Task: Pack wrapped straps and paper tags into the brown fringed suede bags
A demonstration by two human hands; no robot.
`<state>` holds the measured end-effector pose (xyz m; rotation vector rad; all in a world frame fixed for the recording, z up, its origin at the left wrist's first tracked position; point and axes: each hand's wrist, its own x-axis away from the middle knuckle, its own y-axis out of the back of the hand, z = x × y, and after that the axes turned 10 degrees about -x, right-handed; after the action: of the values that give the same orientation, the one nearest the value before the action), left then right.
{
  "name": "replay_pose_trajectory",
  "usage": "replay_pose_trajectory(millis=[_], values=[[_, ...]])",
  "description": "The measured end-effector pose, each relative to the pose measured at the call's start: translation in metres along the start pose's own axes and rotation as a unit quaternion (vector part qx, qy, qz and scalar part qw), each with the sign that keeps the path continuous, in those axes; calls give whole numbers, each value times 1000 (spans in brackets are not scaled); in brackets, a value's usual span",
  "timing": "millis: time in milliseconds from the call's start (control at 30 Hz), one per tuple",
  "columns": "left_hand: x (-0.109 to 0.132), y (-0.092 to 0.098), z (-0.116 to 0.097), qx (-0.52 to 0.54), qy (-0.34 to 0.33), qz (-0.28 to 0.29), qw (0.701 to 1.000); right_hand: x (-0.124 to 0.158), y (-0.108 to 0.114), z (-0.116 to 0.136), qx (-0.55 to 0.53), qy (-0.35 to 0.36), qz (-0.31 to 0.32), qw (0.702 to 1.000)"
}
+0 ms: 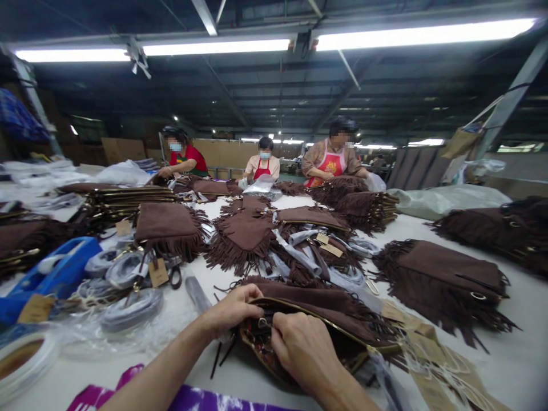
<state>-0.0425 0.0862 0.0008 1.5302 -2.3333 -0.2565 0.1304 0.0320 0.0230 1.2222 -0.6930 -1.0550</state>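
Note:
A brown suede fringed bag (pixel 325 311) lies on the white table (pixel 514 354) right in front of me, its gold zipper edge facing up. My left hand (pixel 231 311) grips the bag's left end, fingers curled over the opening. My right hand (pixel 302 351) is closed on the near edge of the bag's opening, pinching near a small metal ring. A patterned lining shows beneath my hands.
More brown fringed bags (pixel 440 279) lie across the table, with stacks at left (pixel 124 200) and back (pixel 363 205). Grey wrapped straps (pixel 128 308), a blue bin (pixel 55 274), scissors (pixel 174 277) and paper tags (pixel 432 354) surround me. Three people in aprons work at the far end.

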Motion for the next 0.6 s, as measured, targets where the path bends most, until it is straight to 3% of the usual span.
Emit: replay_pose_trajectory(millis=[200,400,533,600], values=[[1,-1,3,24,12,19,999,-2,-15,-1,-22,5,-8,1000],[-3,0,10,55,26,57,997,-1,-28,-9,-114,97,-23,988],[-1,2,11,71,3,78,994,-3,-40,-11,-157,69,-22,985],[1,5,11,89,-39,95,991,-4,-47,-13,-194,60,-22,979]])
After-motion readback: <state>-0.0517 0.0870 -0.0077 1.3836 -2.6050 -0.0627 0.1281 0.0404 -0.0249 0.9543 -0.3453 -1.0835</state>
